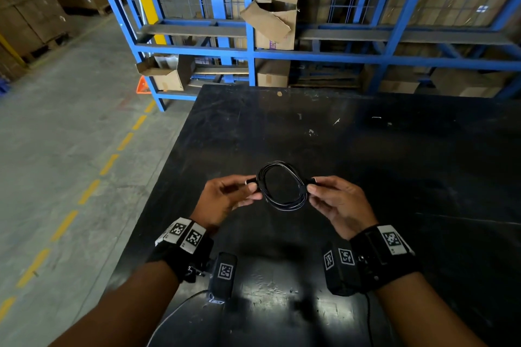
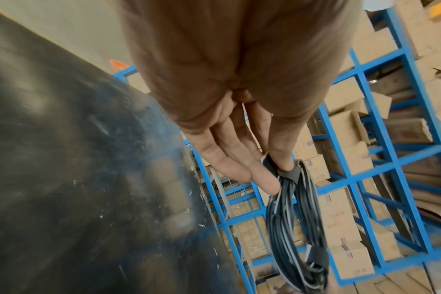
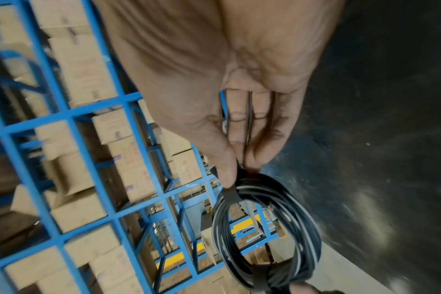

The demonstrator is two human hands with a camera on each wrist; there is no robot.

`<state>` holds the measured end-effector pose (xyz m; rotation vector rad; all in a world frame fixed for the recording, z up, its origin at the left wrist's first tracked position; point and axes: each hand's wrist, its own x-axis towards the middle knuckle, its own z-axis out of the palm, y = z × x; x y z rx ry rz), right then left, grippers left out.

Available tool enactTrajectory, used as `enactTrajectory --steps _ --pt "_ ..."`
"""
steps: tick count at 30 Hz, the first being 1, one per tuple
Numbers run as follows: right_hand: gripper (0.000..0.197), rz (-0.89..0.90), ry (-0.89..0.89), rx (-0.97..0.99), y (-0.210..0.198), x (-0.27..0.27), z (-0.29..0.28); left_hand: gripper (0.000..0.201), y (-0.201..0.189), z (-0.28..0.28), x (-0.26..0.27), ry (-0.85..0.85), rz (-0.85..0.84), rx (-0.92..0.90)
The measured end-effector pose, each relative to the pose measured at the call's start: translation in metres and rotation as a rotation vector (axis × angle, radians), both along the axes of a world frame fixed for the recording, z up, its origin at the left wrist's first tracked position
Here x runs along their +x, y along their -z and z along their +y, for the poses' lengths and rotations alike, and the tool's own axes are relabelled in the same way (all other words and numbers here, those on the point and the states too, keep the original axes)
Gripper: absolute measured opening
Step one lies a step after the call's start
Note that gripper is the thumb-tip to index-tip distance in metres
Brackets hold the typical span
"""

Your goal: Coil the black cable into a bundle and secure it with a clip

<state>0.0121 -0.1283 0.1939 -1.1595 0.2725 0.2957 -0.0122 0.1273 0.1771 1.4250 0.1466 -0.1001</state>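
Your left hand (image 1: 225,200) and right hand (image 1: 338,201) each pinch a black strap on opposite sides of the coiled black cable (image 1: 282,185). You hold it above the black table (image 1: 394,163).

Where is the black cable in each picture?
Head: the cable is in the middle, held between the left hand and right hand.
Left wrist: lower right, under the fingers.
Right wrist: bottom, right of centre.
Shared landmark: the blue rack.

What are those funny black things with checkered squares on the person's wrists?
Both forearms are bare, no sleeves. The left hand and right hand each have a wide black wrist band carrying black-and-white square marker tags, a small black box, and a thin cable trailing back.
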Motion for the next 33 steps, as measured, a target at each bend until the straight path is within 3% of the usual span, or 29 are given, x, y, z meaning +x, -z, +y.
enactTrajectory --steps 3,10,20,25,29,33 --pt "0.016 0.054 0.01 -0.01 0.013 0.006 -0.002 0.013 0.004 -0.001 0.009 -0.019 0.023 0.024" --pt "0.013 0.029 0.0 -0.352 0.049 0.03 -0.01 0.009 0.041 -0.004 0.035 0.009 0.165 0.171" --pt "0.023 0.145 -0.094 -0.735 0.168 0.045 -0.005 0.014 0.161 -0.023 0.049 -0.002 0.45 0.403" --pt "0.025 0.234 -0.143 -0.794 0.226 0.045 -0.004 0.019 0.197 -0.024 0.047 0.038 0.527 0.532" --pt "0.03 0.236 -0.16 -0.77 0.234 0.044 -0.004 0.024 0.212 -0.019 0.05 0.064 0.535 0.648" --pt "0.022 0.19 -0.149 -0.882 0.22 0.043 -0.03 0.024 0.209 0.012 0.057 0.029 0.508 0.726"
